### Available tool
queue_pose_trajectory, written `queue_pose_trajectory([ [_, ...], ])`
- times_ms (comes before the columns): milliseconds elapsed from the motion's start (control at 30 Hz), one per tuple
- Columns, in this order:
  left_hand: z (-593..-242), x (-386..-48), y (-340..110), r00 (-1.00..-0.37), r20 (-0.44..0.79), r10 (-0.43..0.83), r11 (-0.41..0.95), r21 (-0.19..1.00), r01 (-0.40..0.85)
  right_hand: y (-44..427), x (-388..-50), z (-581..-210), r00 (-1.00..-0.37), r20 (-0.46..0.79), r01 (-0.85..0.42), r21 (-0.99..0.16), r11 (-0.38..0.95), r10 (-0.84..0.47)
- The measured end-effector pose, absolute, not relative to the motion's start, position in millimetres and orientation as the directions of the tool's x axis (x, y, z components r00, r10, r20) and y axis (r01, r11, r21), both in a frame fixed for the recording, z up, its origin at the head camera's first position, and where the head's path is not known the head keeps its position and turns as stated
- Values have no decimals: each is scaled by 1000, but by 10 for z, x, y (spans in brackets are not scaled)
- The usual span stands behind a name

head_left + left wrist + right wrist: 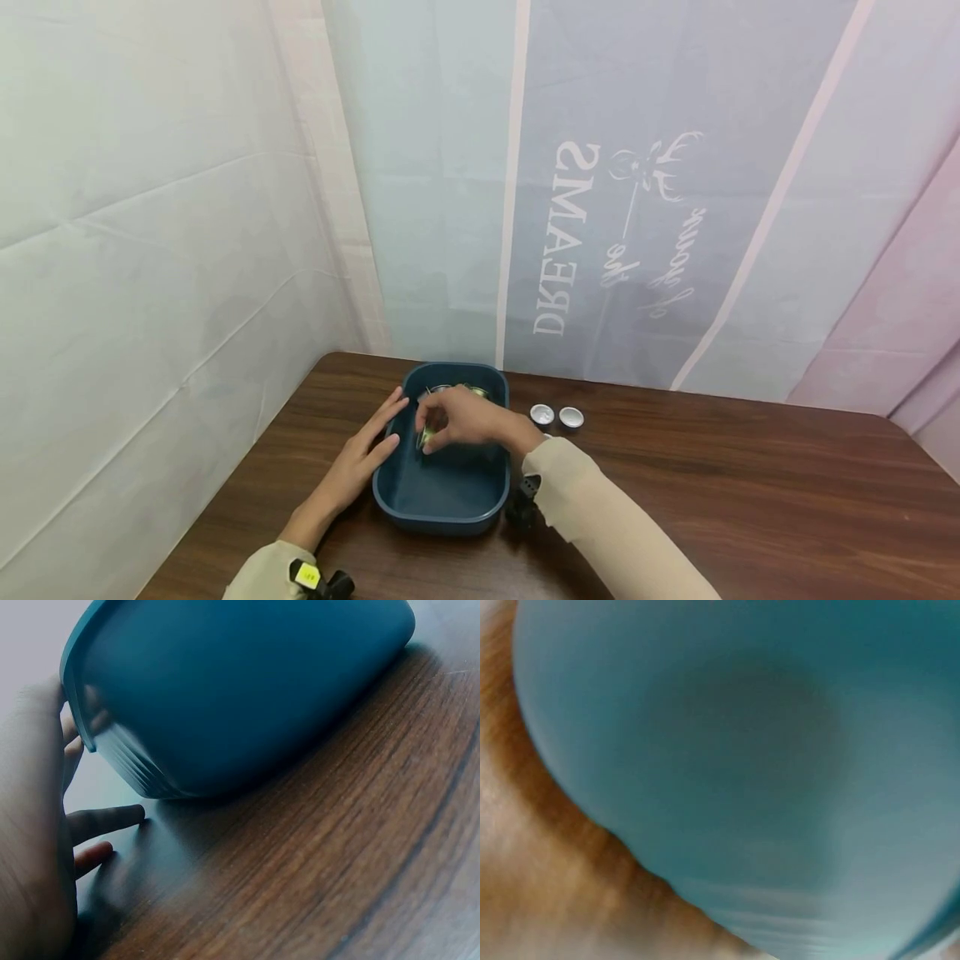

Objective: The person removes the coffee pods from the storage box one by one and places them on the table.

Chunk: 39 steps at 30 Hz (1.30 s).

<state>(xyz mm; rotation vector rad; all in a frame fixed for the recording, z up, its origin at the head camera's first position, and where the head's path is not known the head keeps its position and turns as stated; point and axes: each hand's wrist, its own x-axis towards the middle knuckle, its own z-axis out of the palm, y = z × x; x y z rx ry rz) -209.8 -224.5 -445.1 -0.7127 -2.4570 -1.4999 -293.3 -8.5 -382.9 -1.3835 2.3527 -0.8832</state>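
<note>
A deep blue plastic bin point(438, 492) stands on the table, and its outer wall fills much of both wrist views. My left hand point(352, 467) rests at the bin's left rim with fingers extended; the left wrist view shows two fingertips low beside the bin's corner. Reaching in over the right rim, my right hand point(465, 417) pinches a small, thin-edged, greenish-gold piece point(426, 435) between thumb and fingers. Its kind is too small to make out. Behind that hand, several small round metallic-rimmed pieces point(478, 391) lie at the bin's far end, partly hidden.
Two small round silvery-white cups point(542, 415) sit on the table right of the bin, with the edge of another partly covered by the right wrist. The dark wooden table point(712, 483) meets hanging fabric point(442, 208) at its back and left.
</note>
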Motion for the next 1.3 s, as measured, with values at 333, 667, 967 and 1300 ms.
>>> queue_pose_trajectory([
  [333, -4462, -2111, -2239, -867, 393, 306, 378, 786, 489, 154, -2895, -3690, -565, 165, -654, -687, 316, -809],
  [667, -4409, -2075, -2216, -863, 408, 298, 384, 776, 500, 498, -2801, -3473, -651, 278, -604, -753, 261, -706],
  [967, -4198, -1946, -2149, -866, 402, 298, 392, 775, 495, 772, -2727, -3504, -716, 314, -560, -791, 246, -623],
  [1300, -4141, -1912, -2129, -870, 389, 302, 391, 782, 485, 1031, -2522, -3435, -730, 363, -549, -816, 181, -580],
])
